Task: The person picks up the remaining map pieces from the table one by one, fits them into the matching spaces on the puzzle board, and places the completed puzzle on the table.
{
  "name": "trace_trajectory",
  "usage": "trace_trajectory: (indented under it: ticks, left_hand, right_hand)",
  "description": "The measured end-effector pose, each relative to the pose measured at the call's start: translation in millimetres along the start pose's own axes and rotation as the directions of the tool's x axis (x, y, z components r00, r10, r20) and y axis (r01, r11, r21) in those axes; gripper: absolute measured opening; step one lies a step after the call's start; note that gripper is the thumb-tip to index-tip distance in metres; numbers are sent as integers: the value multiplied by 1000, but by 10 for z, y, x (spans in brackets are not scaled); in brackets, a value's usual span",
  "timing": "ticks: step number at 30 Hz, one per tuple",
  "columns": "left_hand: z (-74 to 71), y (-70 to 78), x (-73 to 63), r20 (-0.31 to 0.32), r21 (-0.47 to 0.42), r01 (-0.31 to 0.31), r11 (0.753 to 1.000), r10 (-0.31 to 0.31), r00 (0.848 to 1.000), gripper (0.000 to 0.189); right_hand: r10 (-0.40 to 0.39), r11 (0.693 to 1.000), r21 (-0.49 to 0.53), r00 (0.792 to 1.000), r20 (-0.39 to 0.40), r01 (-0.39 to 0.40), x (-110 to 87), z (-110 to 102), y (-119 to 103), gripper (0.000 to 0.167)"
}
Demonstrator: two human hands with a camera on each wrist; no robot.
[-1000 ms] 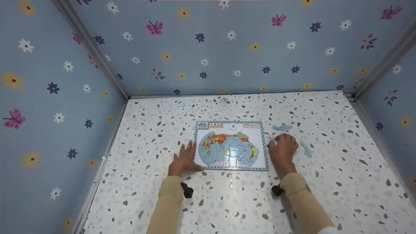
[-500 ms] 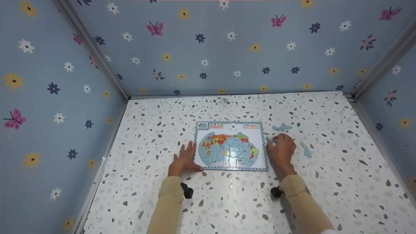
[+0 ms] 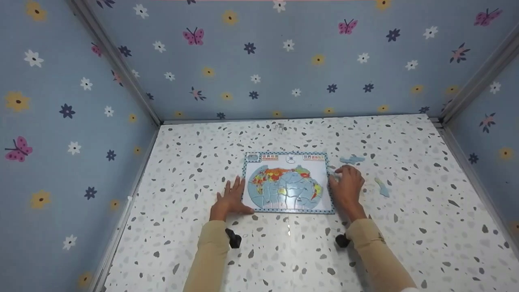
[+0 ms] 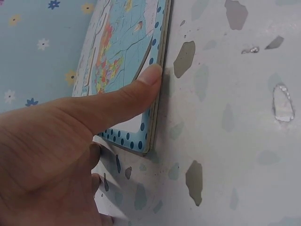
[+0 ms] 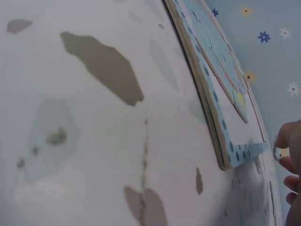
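A world map jigsaw puzzle [image 3: 318, 167] lies flat on the speckled table, its blue dotted border around partly filled map pieces. My left hand [image 3: 230, 200] rests at its left edge with fingers spread; in the left wrist view the thumb [image 4: 127, 99] lies across the border near a corner. At the right edge my right hand [image 3: 348, 186] pinches a small pale blue puzzle piece [image 3: 332, 173] between thumb and finger. Only the edge of this piece [image 5: 275, 152] shows in the right wrist view, beside the board's corner.
Right of the board lie a blue puzzle piece [image 3: 352, 159], a blue and yellow piece [image 3: 382, 187] and a small pale piece [image 3: 399, 176]. Flower-patterned walls [image 3: 279, 61] enclose the table [image 3: 292, 251] at the back and sides.
My right hand has moved left, toward the board's right border, with the small puzzle piece between its fingertips. The left hand has stayed in place.
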State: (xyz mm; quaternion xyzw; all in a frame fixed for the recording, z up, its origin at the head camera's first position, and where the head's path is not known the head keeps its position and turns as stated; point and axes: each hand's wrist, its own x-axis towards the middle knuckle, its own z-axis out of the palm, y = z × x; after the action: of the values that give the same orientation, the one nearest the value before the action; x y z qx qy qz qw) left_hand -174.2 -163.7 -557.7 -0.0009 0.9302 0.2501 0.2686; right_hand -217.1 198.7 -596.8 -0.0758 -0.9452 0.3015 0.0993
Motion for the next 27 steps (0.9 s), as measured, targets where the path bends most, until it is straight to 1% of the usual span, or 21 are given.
trace_trajectory:
  ticks: [3, 7, 9, 13, 20, 27]
  left_hand:
    - [5, -1, 1, -1, -6, 1, 1000, -1, 1000, 115]
    - [12, -10, 11, -3, -9, 1, 1000, -1, 1000, 115]
    - [14, -14, 17, -3, -6, 1, 1000, -1, 1000, 115]
    - [17, -16, 15, -3, -8, -3, 1000, 3, 1000, 115]
    - [3, -17, -19, -1, -8, -26, 1000, 26, 1000, 113]
    - [-4, -7, -34, -3, -19, -25, 1000, 25, 1000, 113]
  right_hand:
    - [-12, 1000, -7, 1000, -1, 12, 2, 15, -28, 27]
    - [14, 1000, 1, 1000, 19, -14, -4, 32, -70, 29]
    - [12, 1000, 14, 999, 33, -12, -8, 41, -88, 30]
    - [-28, 999, 28, 998, 60, 27, -10, 69, -120, 29]
    - [-97, 995, 8, 991, 92, 97, -6, 118, -143, 26]
    - [-108, 994, 24, 982, 155, 105, 1, 125, -154, 28]
